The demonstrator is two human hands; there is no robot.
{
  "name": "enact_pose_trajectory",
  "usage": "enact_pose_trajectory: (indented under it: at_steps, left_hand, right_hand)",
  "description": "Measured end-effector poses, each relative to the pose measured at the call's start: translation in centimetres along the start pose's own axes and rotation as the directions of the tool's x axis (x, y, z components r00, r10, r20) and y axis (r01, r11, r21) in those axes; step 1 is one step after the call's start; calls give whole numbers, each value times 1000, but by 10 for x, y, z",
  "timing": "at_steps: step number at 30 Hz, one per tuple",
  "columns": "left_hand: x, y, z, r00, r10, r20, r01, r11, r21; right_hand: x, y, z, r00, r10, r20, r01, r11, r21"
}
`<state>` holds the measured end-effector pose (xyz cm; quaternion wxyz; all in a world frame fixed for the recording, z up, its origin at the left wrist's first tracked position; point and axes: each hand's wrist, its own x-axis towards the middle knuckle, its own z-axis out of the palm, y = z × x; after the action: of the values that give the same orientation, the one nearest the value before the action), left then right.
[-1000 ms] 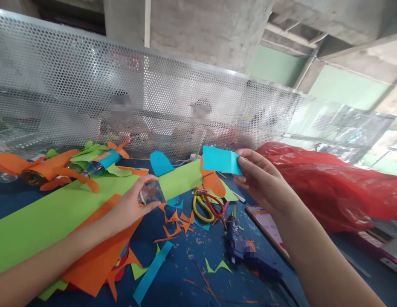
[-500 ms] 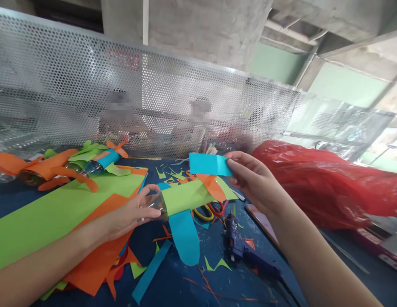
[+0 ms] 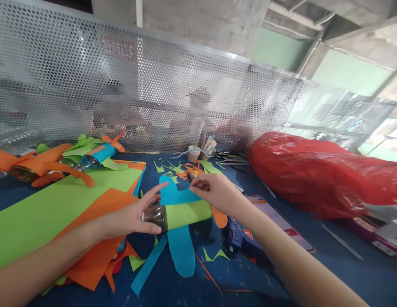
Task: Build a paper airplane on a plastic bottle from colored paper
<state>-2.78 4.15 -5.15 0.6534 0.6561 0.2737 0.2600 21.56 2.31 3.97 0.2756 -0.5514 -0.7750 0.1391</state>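
A clear plastic bottle lies on its side, wrapped in green paper. Blue rounded paper wings stick out from both sides, and an orange paper piece shows at its right end. My left hand curves around the bottle's bare left end, thumb along the near side and index finger raised. Between the fingertips of my right hand, the end of a blue paper strip is pinched; the strip lies along the upper side of the green wrap.
Paper sheets are stacked at left, with finished paper-covered bottles behind. A dark blue glue gun lies beside a phone, partly behind my right arm. Paper scraps, cups of pens and a red plastic bag lie farther off.
My right hand has moved left and down, bringing the blue strip from above the bottle onto its green wrap. The orange end piece is now largely covered by my right hand.
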Motion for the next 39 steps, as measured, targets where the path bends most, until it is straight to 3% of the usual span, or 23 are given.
enact_pose_trajectory:
  at_steps: [7,11,14,21,27,39]
  left_hand:
    - [-4,1,5,1000,3,4,-4,982,187]
    - [-6,6,11,997,36,74,-52,970,236]
    - [-6,8,14,997,32,65,-48,962,268]
    - [-7,6,15,999,30,38,-41,944,327]
    - [-6,7,14,997,27,75,-48,957,287]
    - [-4,-3,18,986,163,-16,-146,918,368]
  right_hand:
    - [-4,-1,-4,999,-4,37,11,982,-189]
    - [-2,6,-9,990,-24,136,52,977,-208]
    - [-3,7,-11,985,-30,172,67,974,-215]
    - [-9,-6,-11,983,-23,183,73,959,-272]
    - [-11,-3,-7,986,-4,169,57,950,-308]
    - [-12,-3,-5,984,-25,178,81,946,-315]
